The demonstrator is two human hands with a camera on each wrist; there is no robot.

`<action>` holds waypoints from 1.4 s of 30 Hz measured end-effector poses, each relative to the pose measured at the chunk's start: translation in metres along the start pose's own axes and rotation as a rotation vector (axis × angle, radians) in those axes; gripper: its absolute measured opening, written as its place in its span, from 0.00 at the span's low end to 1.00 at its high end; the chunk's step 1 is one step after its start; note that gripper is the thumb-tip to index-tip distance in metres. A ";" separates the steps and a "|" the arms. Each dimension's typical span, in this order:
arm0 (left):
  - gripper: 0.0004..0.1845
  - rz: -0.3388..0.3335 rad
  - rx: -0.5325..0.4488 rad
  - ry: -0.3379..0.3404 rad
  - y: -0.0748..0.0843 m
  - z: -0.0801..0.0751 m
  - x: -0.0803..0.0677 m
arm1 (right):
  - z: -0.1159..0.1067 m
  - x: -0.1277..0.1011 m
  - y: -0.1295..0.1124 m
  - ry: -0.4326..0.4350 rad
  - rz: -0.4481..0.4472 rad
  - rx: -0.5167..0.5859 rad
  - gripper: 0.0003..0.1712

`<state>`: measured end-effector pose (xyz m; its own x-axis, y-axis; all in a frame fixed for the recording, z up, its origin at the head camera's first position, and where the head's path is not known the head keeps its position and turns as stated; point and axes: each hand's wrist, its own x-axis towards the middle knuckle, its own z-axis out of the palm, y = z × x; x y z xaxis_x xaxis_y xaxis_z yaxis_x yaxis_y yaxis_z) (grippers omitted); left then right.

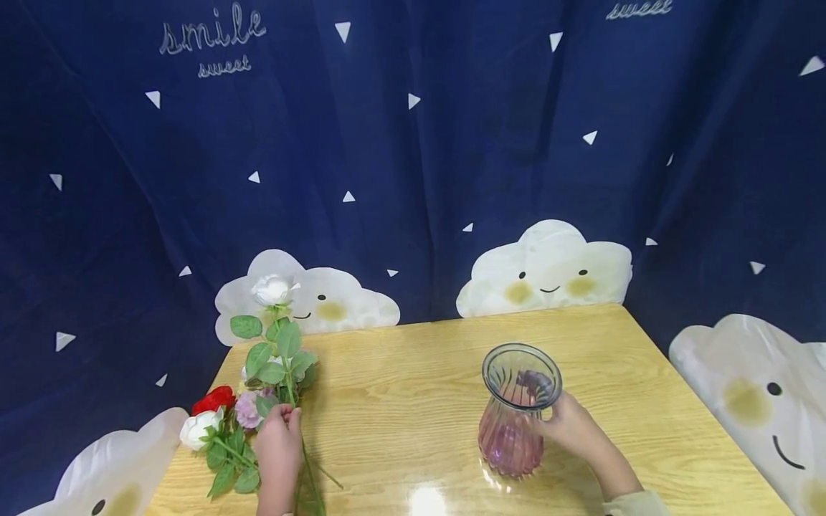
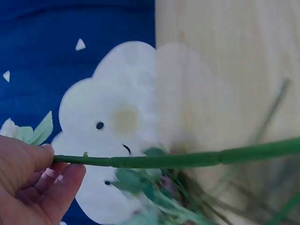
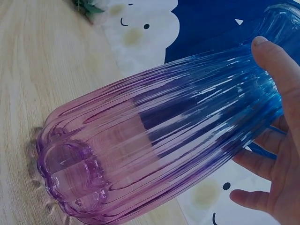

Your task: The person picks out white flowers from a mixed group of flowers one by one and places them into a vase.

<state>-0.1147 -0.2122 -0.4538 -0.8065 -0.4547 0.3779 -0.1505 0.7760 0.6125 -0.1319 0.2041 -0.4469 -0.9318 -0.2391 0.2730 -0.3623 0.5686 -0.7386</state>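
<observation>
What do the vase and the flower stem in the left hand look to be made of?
The vase looks like ribbed clear glass, tinted purple to blue: see-through, with glossy highlights. The stem in the left hand looks like moulded plastic, evenly green with a jointed seam; probably artificial, though I can't be sure.

On the table (image 1: 400, 373), the flowers (image 1: 222, 423) lie left, well apart from the vase (image 1: 516, 416) at right.

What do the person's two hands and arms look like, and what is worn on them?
Both hands are bare: no gloves, rings or watch show. The left hand and its forearm are uncovered down to the picture's lower edge. The right hand leads to a bare wrist, then a light beige sleeve cuff at the bottom of the head view. The fingernails look plain and unpainted.
</observation>
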 end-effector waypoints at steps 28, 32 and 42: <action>0.05 0.405 -0.385 0.044 0.164 0.031 0.043 | 0.000 0.000 0.003 -0.019 0.023 0.034 0.39; 0.06 0.451 -0.455 0.055 0.185 0.031 0.038 | -0.002 0.000 0.001 -0.020 0.008 0.032 0.38; 0.06 0.567 -0.637 0.144 0.229 0.012 0.030 | -0.002 0.000 -0.002 -0.018 -0.013 0.021 0.38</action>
<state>-0.1795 -0.0432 -0.3107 -0.5762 -0.1577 0.8019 0.6362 0.5294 0.5613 -0.1315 0.2045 -0.4435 -0.9263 -0.2605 0.2721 -0.3739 0.5485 -0.7479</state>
